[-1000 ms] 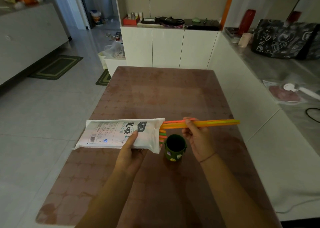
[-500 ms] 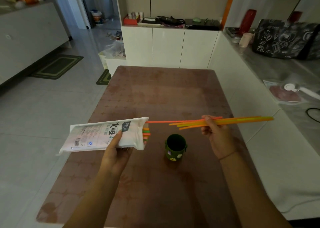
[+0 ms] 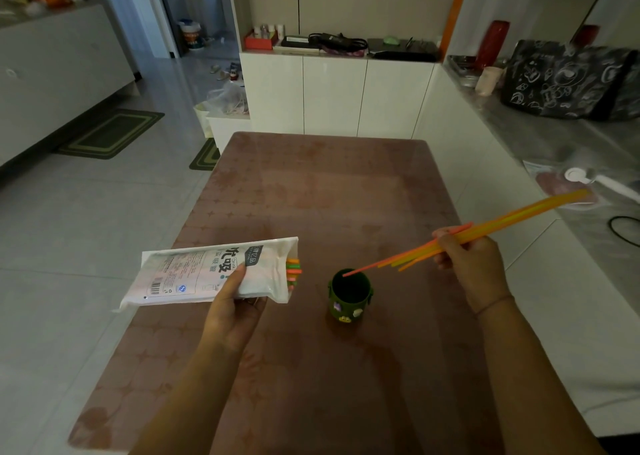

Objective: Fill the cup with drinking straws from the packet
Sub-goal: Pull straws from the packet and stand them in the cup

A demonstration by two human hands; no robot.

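R hand pinched a thin bundle of straws partway along; L hand gripped the packet, thumb on top. The cup stood upright on the tabletop approx. midway betw. the hands, down & to the L of the R hand. The straws' long axis ran diag.: low tips pointed down-left, longest pink tip at the cup's rim, far ends up & out to the R. Packet lay roughly level, open end facing the cup. Next prob. needs the bundle tipped steeper so all tips drop inside.
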